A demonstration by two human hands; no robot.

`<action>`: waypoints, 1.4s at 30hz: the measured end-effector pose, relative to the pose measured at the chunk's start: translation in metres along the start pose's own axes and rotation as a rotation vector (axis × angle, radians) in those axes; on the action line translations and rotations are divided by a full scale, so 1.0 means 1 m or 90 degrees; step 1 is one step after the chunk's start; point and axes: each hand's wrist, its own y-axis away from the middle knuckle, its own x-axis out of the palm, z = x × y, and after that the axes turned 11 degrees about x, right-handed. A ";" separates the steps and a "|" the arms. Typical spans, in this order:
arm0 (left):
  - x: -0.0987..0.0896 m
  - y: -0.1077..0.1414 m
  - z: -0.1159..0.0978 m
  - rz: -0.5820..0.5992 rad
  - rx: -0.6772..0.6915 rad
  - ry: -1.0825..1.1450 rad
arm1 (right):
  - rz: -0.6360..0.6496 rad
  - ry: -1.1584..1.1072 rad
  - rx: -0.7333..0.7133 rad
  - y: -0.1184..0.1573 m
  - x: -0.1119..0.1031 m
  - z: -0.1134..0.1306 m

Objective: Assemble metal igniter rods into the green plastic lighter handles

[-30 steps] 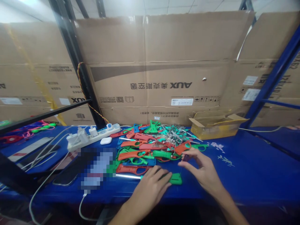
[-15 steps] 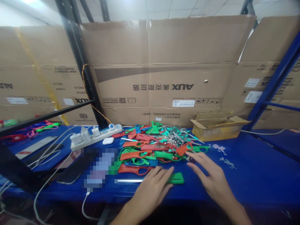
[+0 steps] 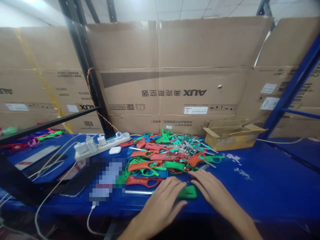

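Note:
A green utility lighter (image 3: 189, 192) with a long metal tube (image 3: 138, 192) lies near the table's front edge. My left hand (image 3: 165, 196) lies over its middle, fingers curved on top and thumb on the near side. Just right of it, my right hand (image 3: 212, 186) has its fingers bent and close together. Its fingertips are above the green lighter's end; what they pinch is tiny and mostly hidden. Behind both hands spreads a pile of lighter bodies, among them an orange one (image 3: 143, 181) and a green one (image 3: 175, 165).
Small teal parts with wires (image 3: 186, 145) heap at the back. An open cardboard box (image 3: 232, 141) stands right of them. Pink bits (image 3: 232, 157) and pale sticks (image 3: 242, 173) lie to the right. On the left are phones (image 3: 82, 180), cables and a power strip (image 3: 103, 145).
My right hand has moved left toward my left hand, its fingers closing. The small dark thing by its fingertips has left its spot beside the pile. My left hand stays over the lighter.

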 end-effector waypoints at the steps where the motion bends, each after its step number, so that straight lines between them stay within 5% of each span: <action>1: -0.002 0.001 -0.001 -0.004 0.031 0.012 | 0.005 -0.015 0.004 -0.001 -0.002 0.005; 6: 0.002 0.010 0.000 -0.002 0.208 0.042 | 0.133 -0.094 -0.046 -0.008 -0.005 0.041; 13: 0.006 0.014 0.004 0.026 0.231 0.048 | 0.241 -0.136 -0.090 -0.015 0.000 0.060; 22: 0.010 0.011 -0.002 0.031 0.173 -0.070 | 0.205 -0.262 0.049 -0.009 -0.001 0.054; 42: 0.009 0.009 0.001 0.073 0.160 -0.048 | 0.066 -0.208 0.092 -0.007 0.010 0.043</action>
